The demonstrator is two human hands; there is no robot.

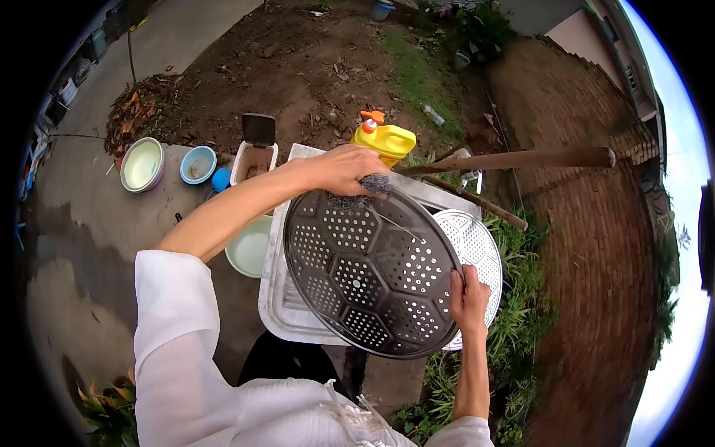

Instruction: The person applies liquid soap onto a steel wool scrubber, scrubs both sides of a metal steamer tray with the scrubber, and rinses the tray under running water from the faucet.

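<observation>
The left hand [350, 170] bunched its grip around a grey scouring pad [375, 184] on the dark perforated tray [357, 272], whose rim the right hand [469, 298] pinched.

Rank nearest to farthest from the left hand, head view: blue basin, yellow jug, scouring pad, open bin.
1. Scouring pad: under the left hand
2. Yellow jug: just beyond it
3. Open bin: left side
4. Blue basin: left of the bin

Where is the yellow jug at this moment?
In the head view, the yellow jug is at upper centre, just beyond the left hand and near the left end of the wooden pole.
</observation>
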